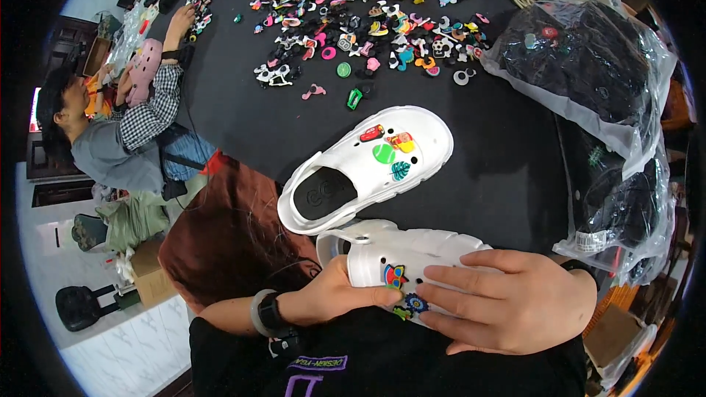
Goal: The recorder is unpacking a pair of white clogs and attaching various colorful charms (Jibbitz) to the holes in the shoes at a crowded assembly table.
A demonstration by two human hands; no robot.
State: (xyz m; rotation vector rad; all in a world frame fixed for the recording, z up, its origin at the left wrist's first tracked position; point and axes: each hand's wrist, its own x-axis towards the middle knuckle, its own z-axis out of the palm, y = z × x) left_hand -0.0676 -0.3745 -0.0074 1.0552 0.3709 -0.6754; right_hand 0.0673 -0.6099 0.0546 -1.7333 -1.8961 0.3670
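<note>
A white clog (397,239) is held low in front of me, tilted on its side, with colourful charms on its upper. My left hand (331,295) grips it near the heel opening, thumb lying beside a bright cartoon charm (395,275). Spread over the toe part are the fingers of my right hand (515,298), close to a dark blue flower charm (416,303); they cover much of the upper. Just beyond stands a second white clog (423,129) on the black table (243,103), decorated with several charms, among them a green ball (383,153) and a teal leaf (400,170).
Many loose shoe charms (368,0) are heaped across the far table. A green charm (354,98) lies apart from them. Clear plastic bags with dark contents (581,66) sit at the right. On the left, another person (125,132) reaches toward the charms; brown cloth (228,228) hangs nearby.
</note>
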